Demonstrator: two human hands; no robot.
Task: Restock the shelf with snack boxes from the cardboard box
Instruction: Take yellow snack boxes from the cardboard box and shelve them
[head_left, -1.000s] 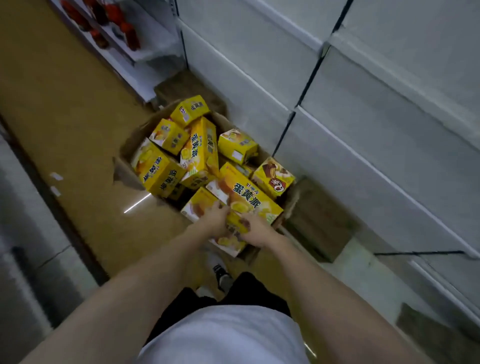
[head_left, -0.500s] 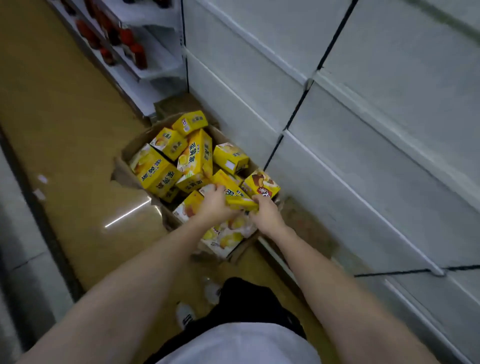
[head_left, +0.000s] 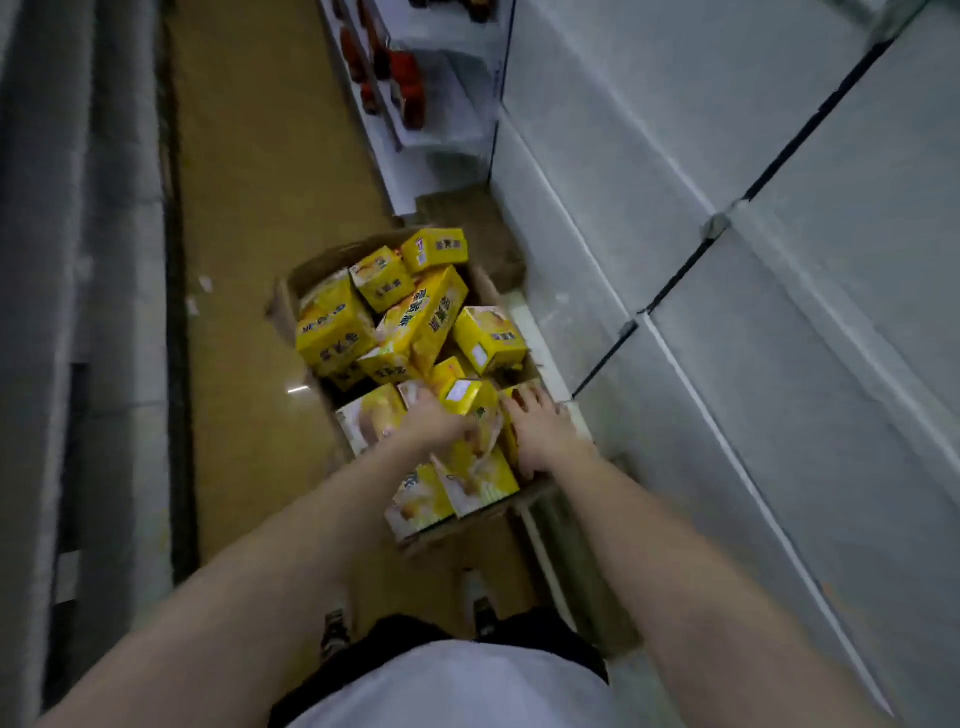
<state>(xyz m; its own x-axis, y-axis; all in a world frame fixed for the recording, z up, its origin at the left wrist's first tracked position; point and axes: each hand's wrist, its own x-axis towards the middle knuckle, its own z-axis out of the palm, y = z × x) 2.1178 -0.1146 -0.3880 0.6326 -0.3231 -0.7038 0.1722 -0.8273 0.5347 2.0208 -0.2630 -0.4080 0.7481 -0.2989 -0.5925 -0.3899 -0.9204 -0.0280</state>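
Looking straight down into an open cardboard box (head_left: 291, 291) on the tan floor, parked right beside the white shelf (head_left: 779, 364), and crammed with yellow snack boxes (head_left: 415, 322) tipped every which way. Printed in bright yellow with pale cake pictures and some lettering too blurry to read; a white sticker on a few ends. Probably light thin cardboard, stiff enough to hold shape but easy to dent at the corners, and a bit slick from the glossy print, so best taken across the two narrow sides rather than pinched by a flap. Left hand (head_left: 436, 423) down on the near pile, fingers curled at the edge of one snack box (head_left: 467, 397) standing up in the middle, though too smeared to say for sure whether that counts as a real grip. Right hand (head_left: 540, 434) just beside it on the shelf side, fingers spread fairly flat against the same box, more steadying than grabbing. Nothing lifted clear of the carton yet, and no yellow boxes on the shelf boards in view. Red bottles (head_left: 405, 88) on a farther shelf up the aisle.
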